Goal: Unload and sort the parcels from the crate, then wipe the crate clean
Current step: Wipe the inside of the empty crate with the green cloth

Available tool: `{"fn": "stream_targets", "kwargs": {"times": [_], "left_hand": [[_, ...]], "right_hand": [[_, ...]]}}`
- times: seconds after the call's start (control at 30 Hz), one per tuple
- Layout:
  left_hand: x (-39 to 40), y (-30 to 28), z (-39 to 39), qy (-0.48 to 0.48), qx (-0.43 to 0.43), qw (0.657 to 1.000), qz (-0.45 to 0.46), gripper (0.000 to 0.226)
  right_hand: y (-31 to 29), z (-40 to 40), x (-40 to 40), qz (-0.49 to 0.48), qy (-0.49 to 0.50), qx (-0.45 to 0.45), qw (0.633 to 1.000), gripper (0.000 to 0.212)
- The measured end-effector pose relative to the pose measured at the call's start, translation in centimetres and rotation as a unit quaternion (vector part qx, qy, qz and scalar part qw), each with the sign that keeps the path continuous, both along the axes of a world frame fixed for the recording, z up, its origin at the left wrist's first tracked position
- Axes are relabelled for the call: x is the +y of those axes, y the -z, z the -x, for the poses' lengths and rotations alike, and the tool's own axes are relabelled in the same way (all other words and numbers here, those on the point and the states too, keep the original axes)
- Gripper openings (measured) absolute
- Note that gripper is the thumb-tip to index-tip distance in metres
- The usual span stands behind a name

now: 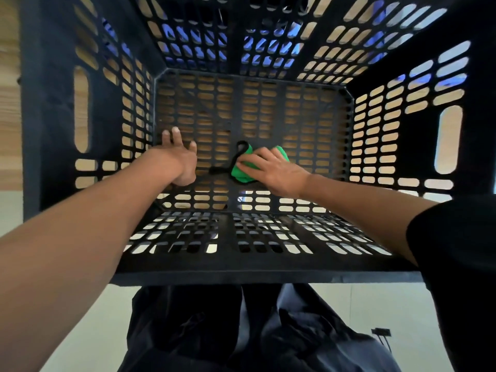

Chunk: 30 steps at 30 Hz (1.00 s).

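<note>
Item: dark trousers (241,331), nearest, below the crate's near rim, over a pale floor (80,318)

Item: black slotted crate (268,275), seen from above; no parcels visible inside, so unloading looks finished and wiping is in hand

Item: right hand (273,167), fingers laid fairly flat, pressing a green cloth (241,173) onto the crate floor near its front centre; a black loop or cord (236,157) lies touching the cloth's left edge

Item: left hand (177,157), fingers spread and holding nothing, at the floor's left side near the wall, apparently bracing

Item: wood surface (10,103), visible through the slots and beyond the crate

Risk, as judgement: cloth or cord may snag in the slots; far corners may go unwiped; the crate may slide if the bracing lifts
</note>
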State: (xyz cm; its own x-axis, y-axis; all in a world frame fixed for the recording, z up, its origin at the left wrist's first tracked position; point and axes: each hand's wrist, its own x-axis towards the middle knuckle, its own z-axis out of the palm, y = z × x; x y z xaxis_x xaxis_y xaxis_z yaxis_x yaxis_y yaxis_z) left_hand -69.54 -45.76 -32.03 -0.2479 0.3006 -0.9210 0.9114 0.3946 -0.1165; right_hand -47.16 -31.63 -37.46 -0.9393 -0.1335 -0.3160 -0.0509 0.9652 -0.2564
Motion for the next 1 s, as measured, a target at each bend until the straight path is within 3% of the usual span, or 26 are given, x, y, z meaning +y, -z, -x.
{"fn": "stream_targets", "kwargs": {"times": [0.13,0.27,0.4,0.53,0.67,0.77,0.83,0.87,0.93,1.0], "left_hand": [[0.3,-0.8,0.6,0.03,0.003,1.0,0.003,0.078],[0.5,-4.0,0.6,0.062,-0.02,0.998,-0.022,0.047],[-1.0,-7.9,0.0,0.092,-0.006,0.995,-0.034,0.046],[-2.9,-7.8,-1.0,0.159,0.018,0.986,0.044,0.056],[-2.7,-5.8,-2.7,0.155,-0.01,0.984,0.091,0.065],[-3.4,-4.0,-3.0,0.158,-0.019,0.979,0.131,0.065],[-4.2,-3.0,-2.9,0.146,-0.028,0.98,0.135,0.062],[-4.4,-2.7,-2.9,0.139,-0.033,0.981,0.131,0.06],[-4.2,-2.3,-3.0,0.136,-0.043,0.977,0.156,0.061],[-4.1,-1.1,-3.0,0.124,-0.049,0.976,0.174,0.065]], "right_hand": [[-0.1,1.9,0.9,-0.063,-0.039,0.026,0.997,0.078],[-1.1,6.6,3.2,-0.077,0.159,0.01,0.984,0.083],[-1.1,11.1,3.2,-0.053,0.25,0.004,0.967,0.084],[-0.8,15.7,-2.9,0.011,0.228,-0.001,0.974,0.077],[-0.5,16.6,-5.9,0.046,0.191,-0.005,0.981,0.07],[0.2,14.0,-3.7,0.04,-0.006,0.003,0.999,0.067],[0.2,12.3,-1.1,0.011,-0.143,-0.008,0.99,0.069],[0.1,12.0,0.4,-0.011,-0.165,-0.01,0.986,0.073],[0.0,12.7,3.0,-0.05,-0.106,0.01,0.993,0.078],[-0.6,14.3,4.1,-0.062,0.031,0.018,0.997,0.073]]}}
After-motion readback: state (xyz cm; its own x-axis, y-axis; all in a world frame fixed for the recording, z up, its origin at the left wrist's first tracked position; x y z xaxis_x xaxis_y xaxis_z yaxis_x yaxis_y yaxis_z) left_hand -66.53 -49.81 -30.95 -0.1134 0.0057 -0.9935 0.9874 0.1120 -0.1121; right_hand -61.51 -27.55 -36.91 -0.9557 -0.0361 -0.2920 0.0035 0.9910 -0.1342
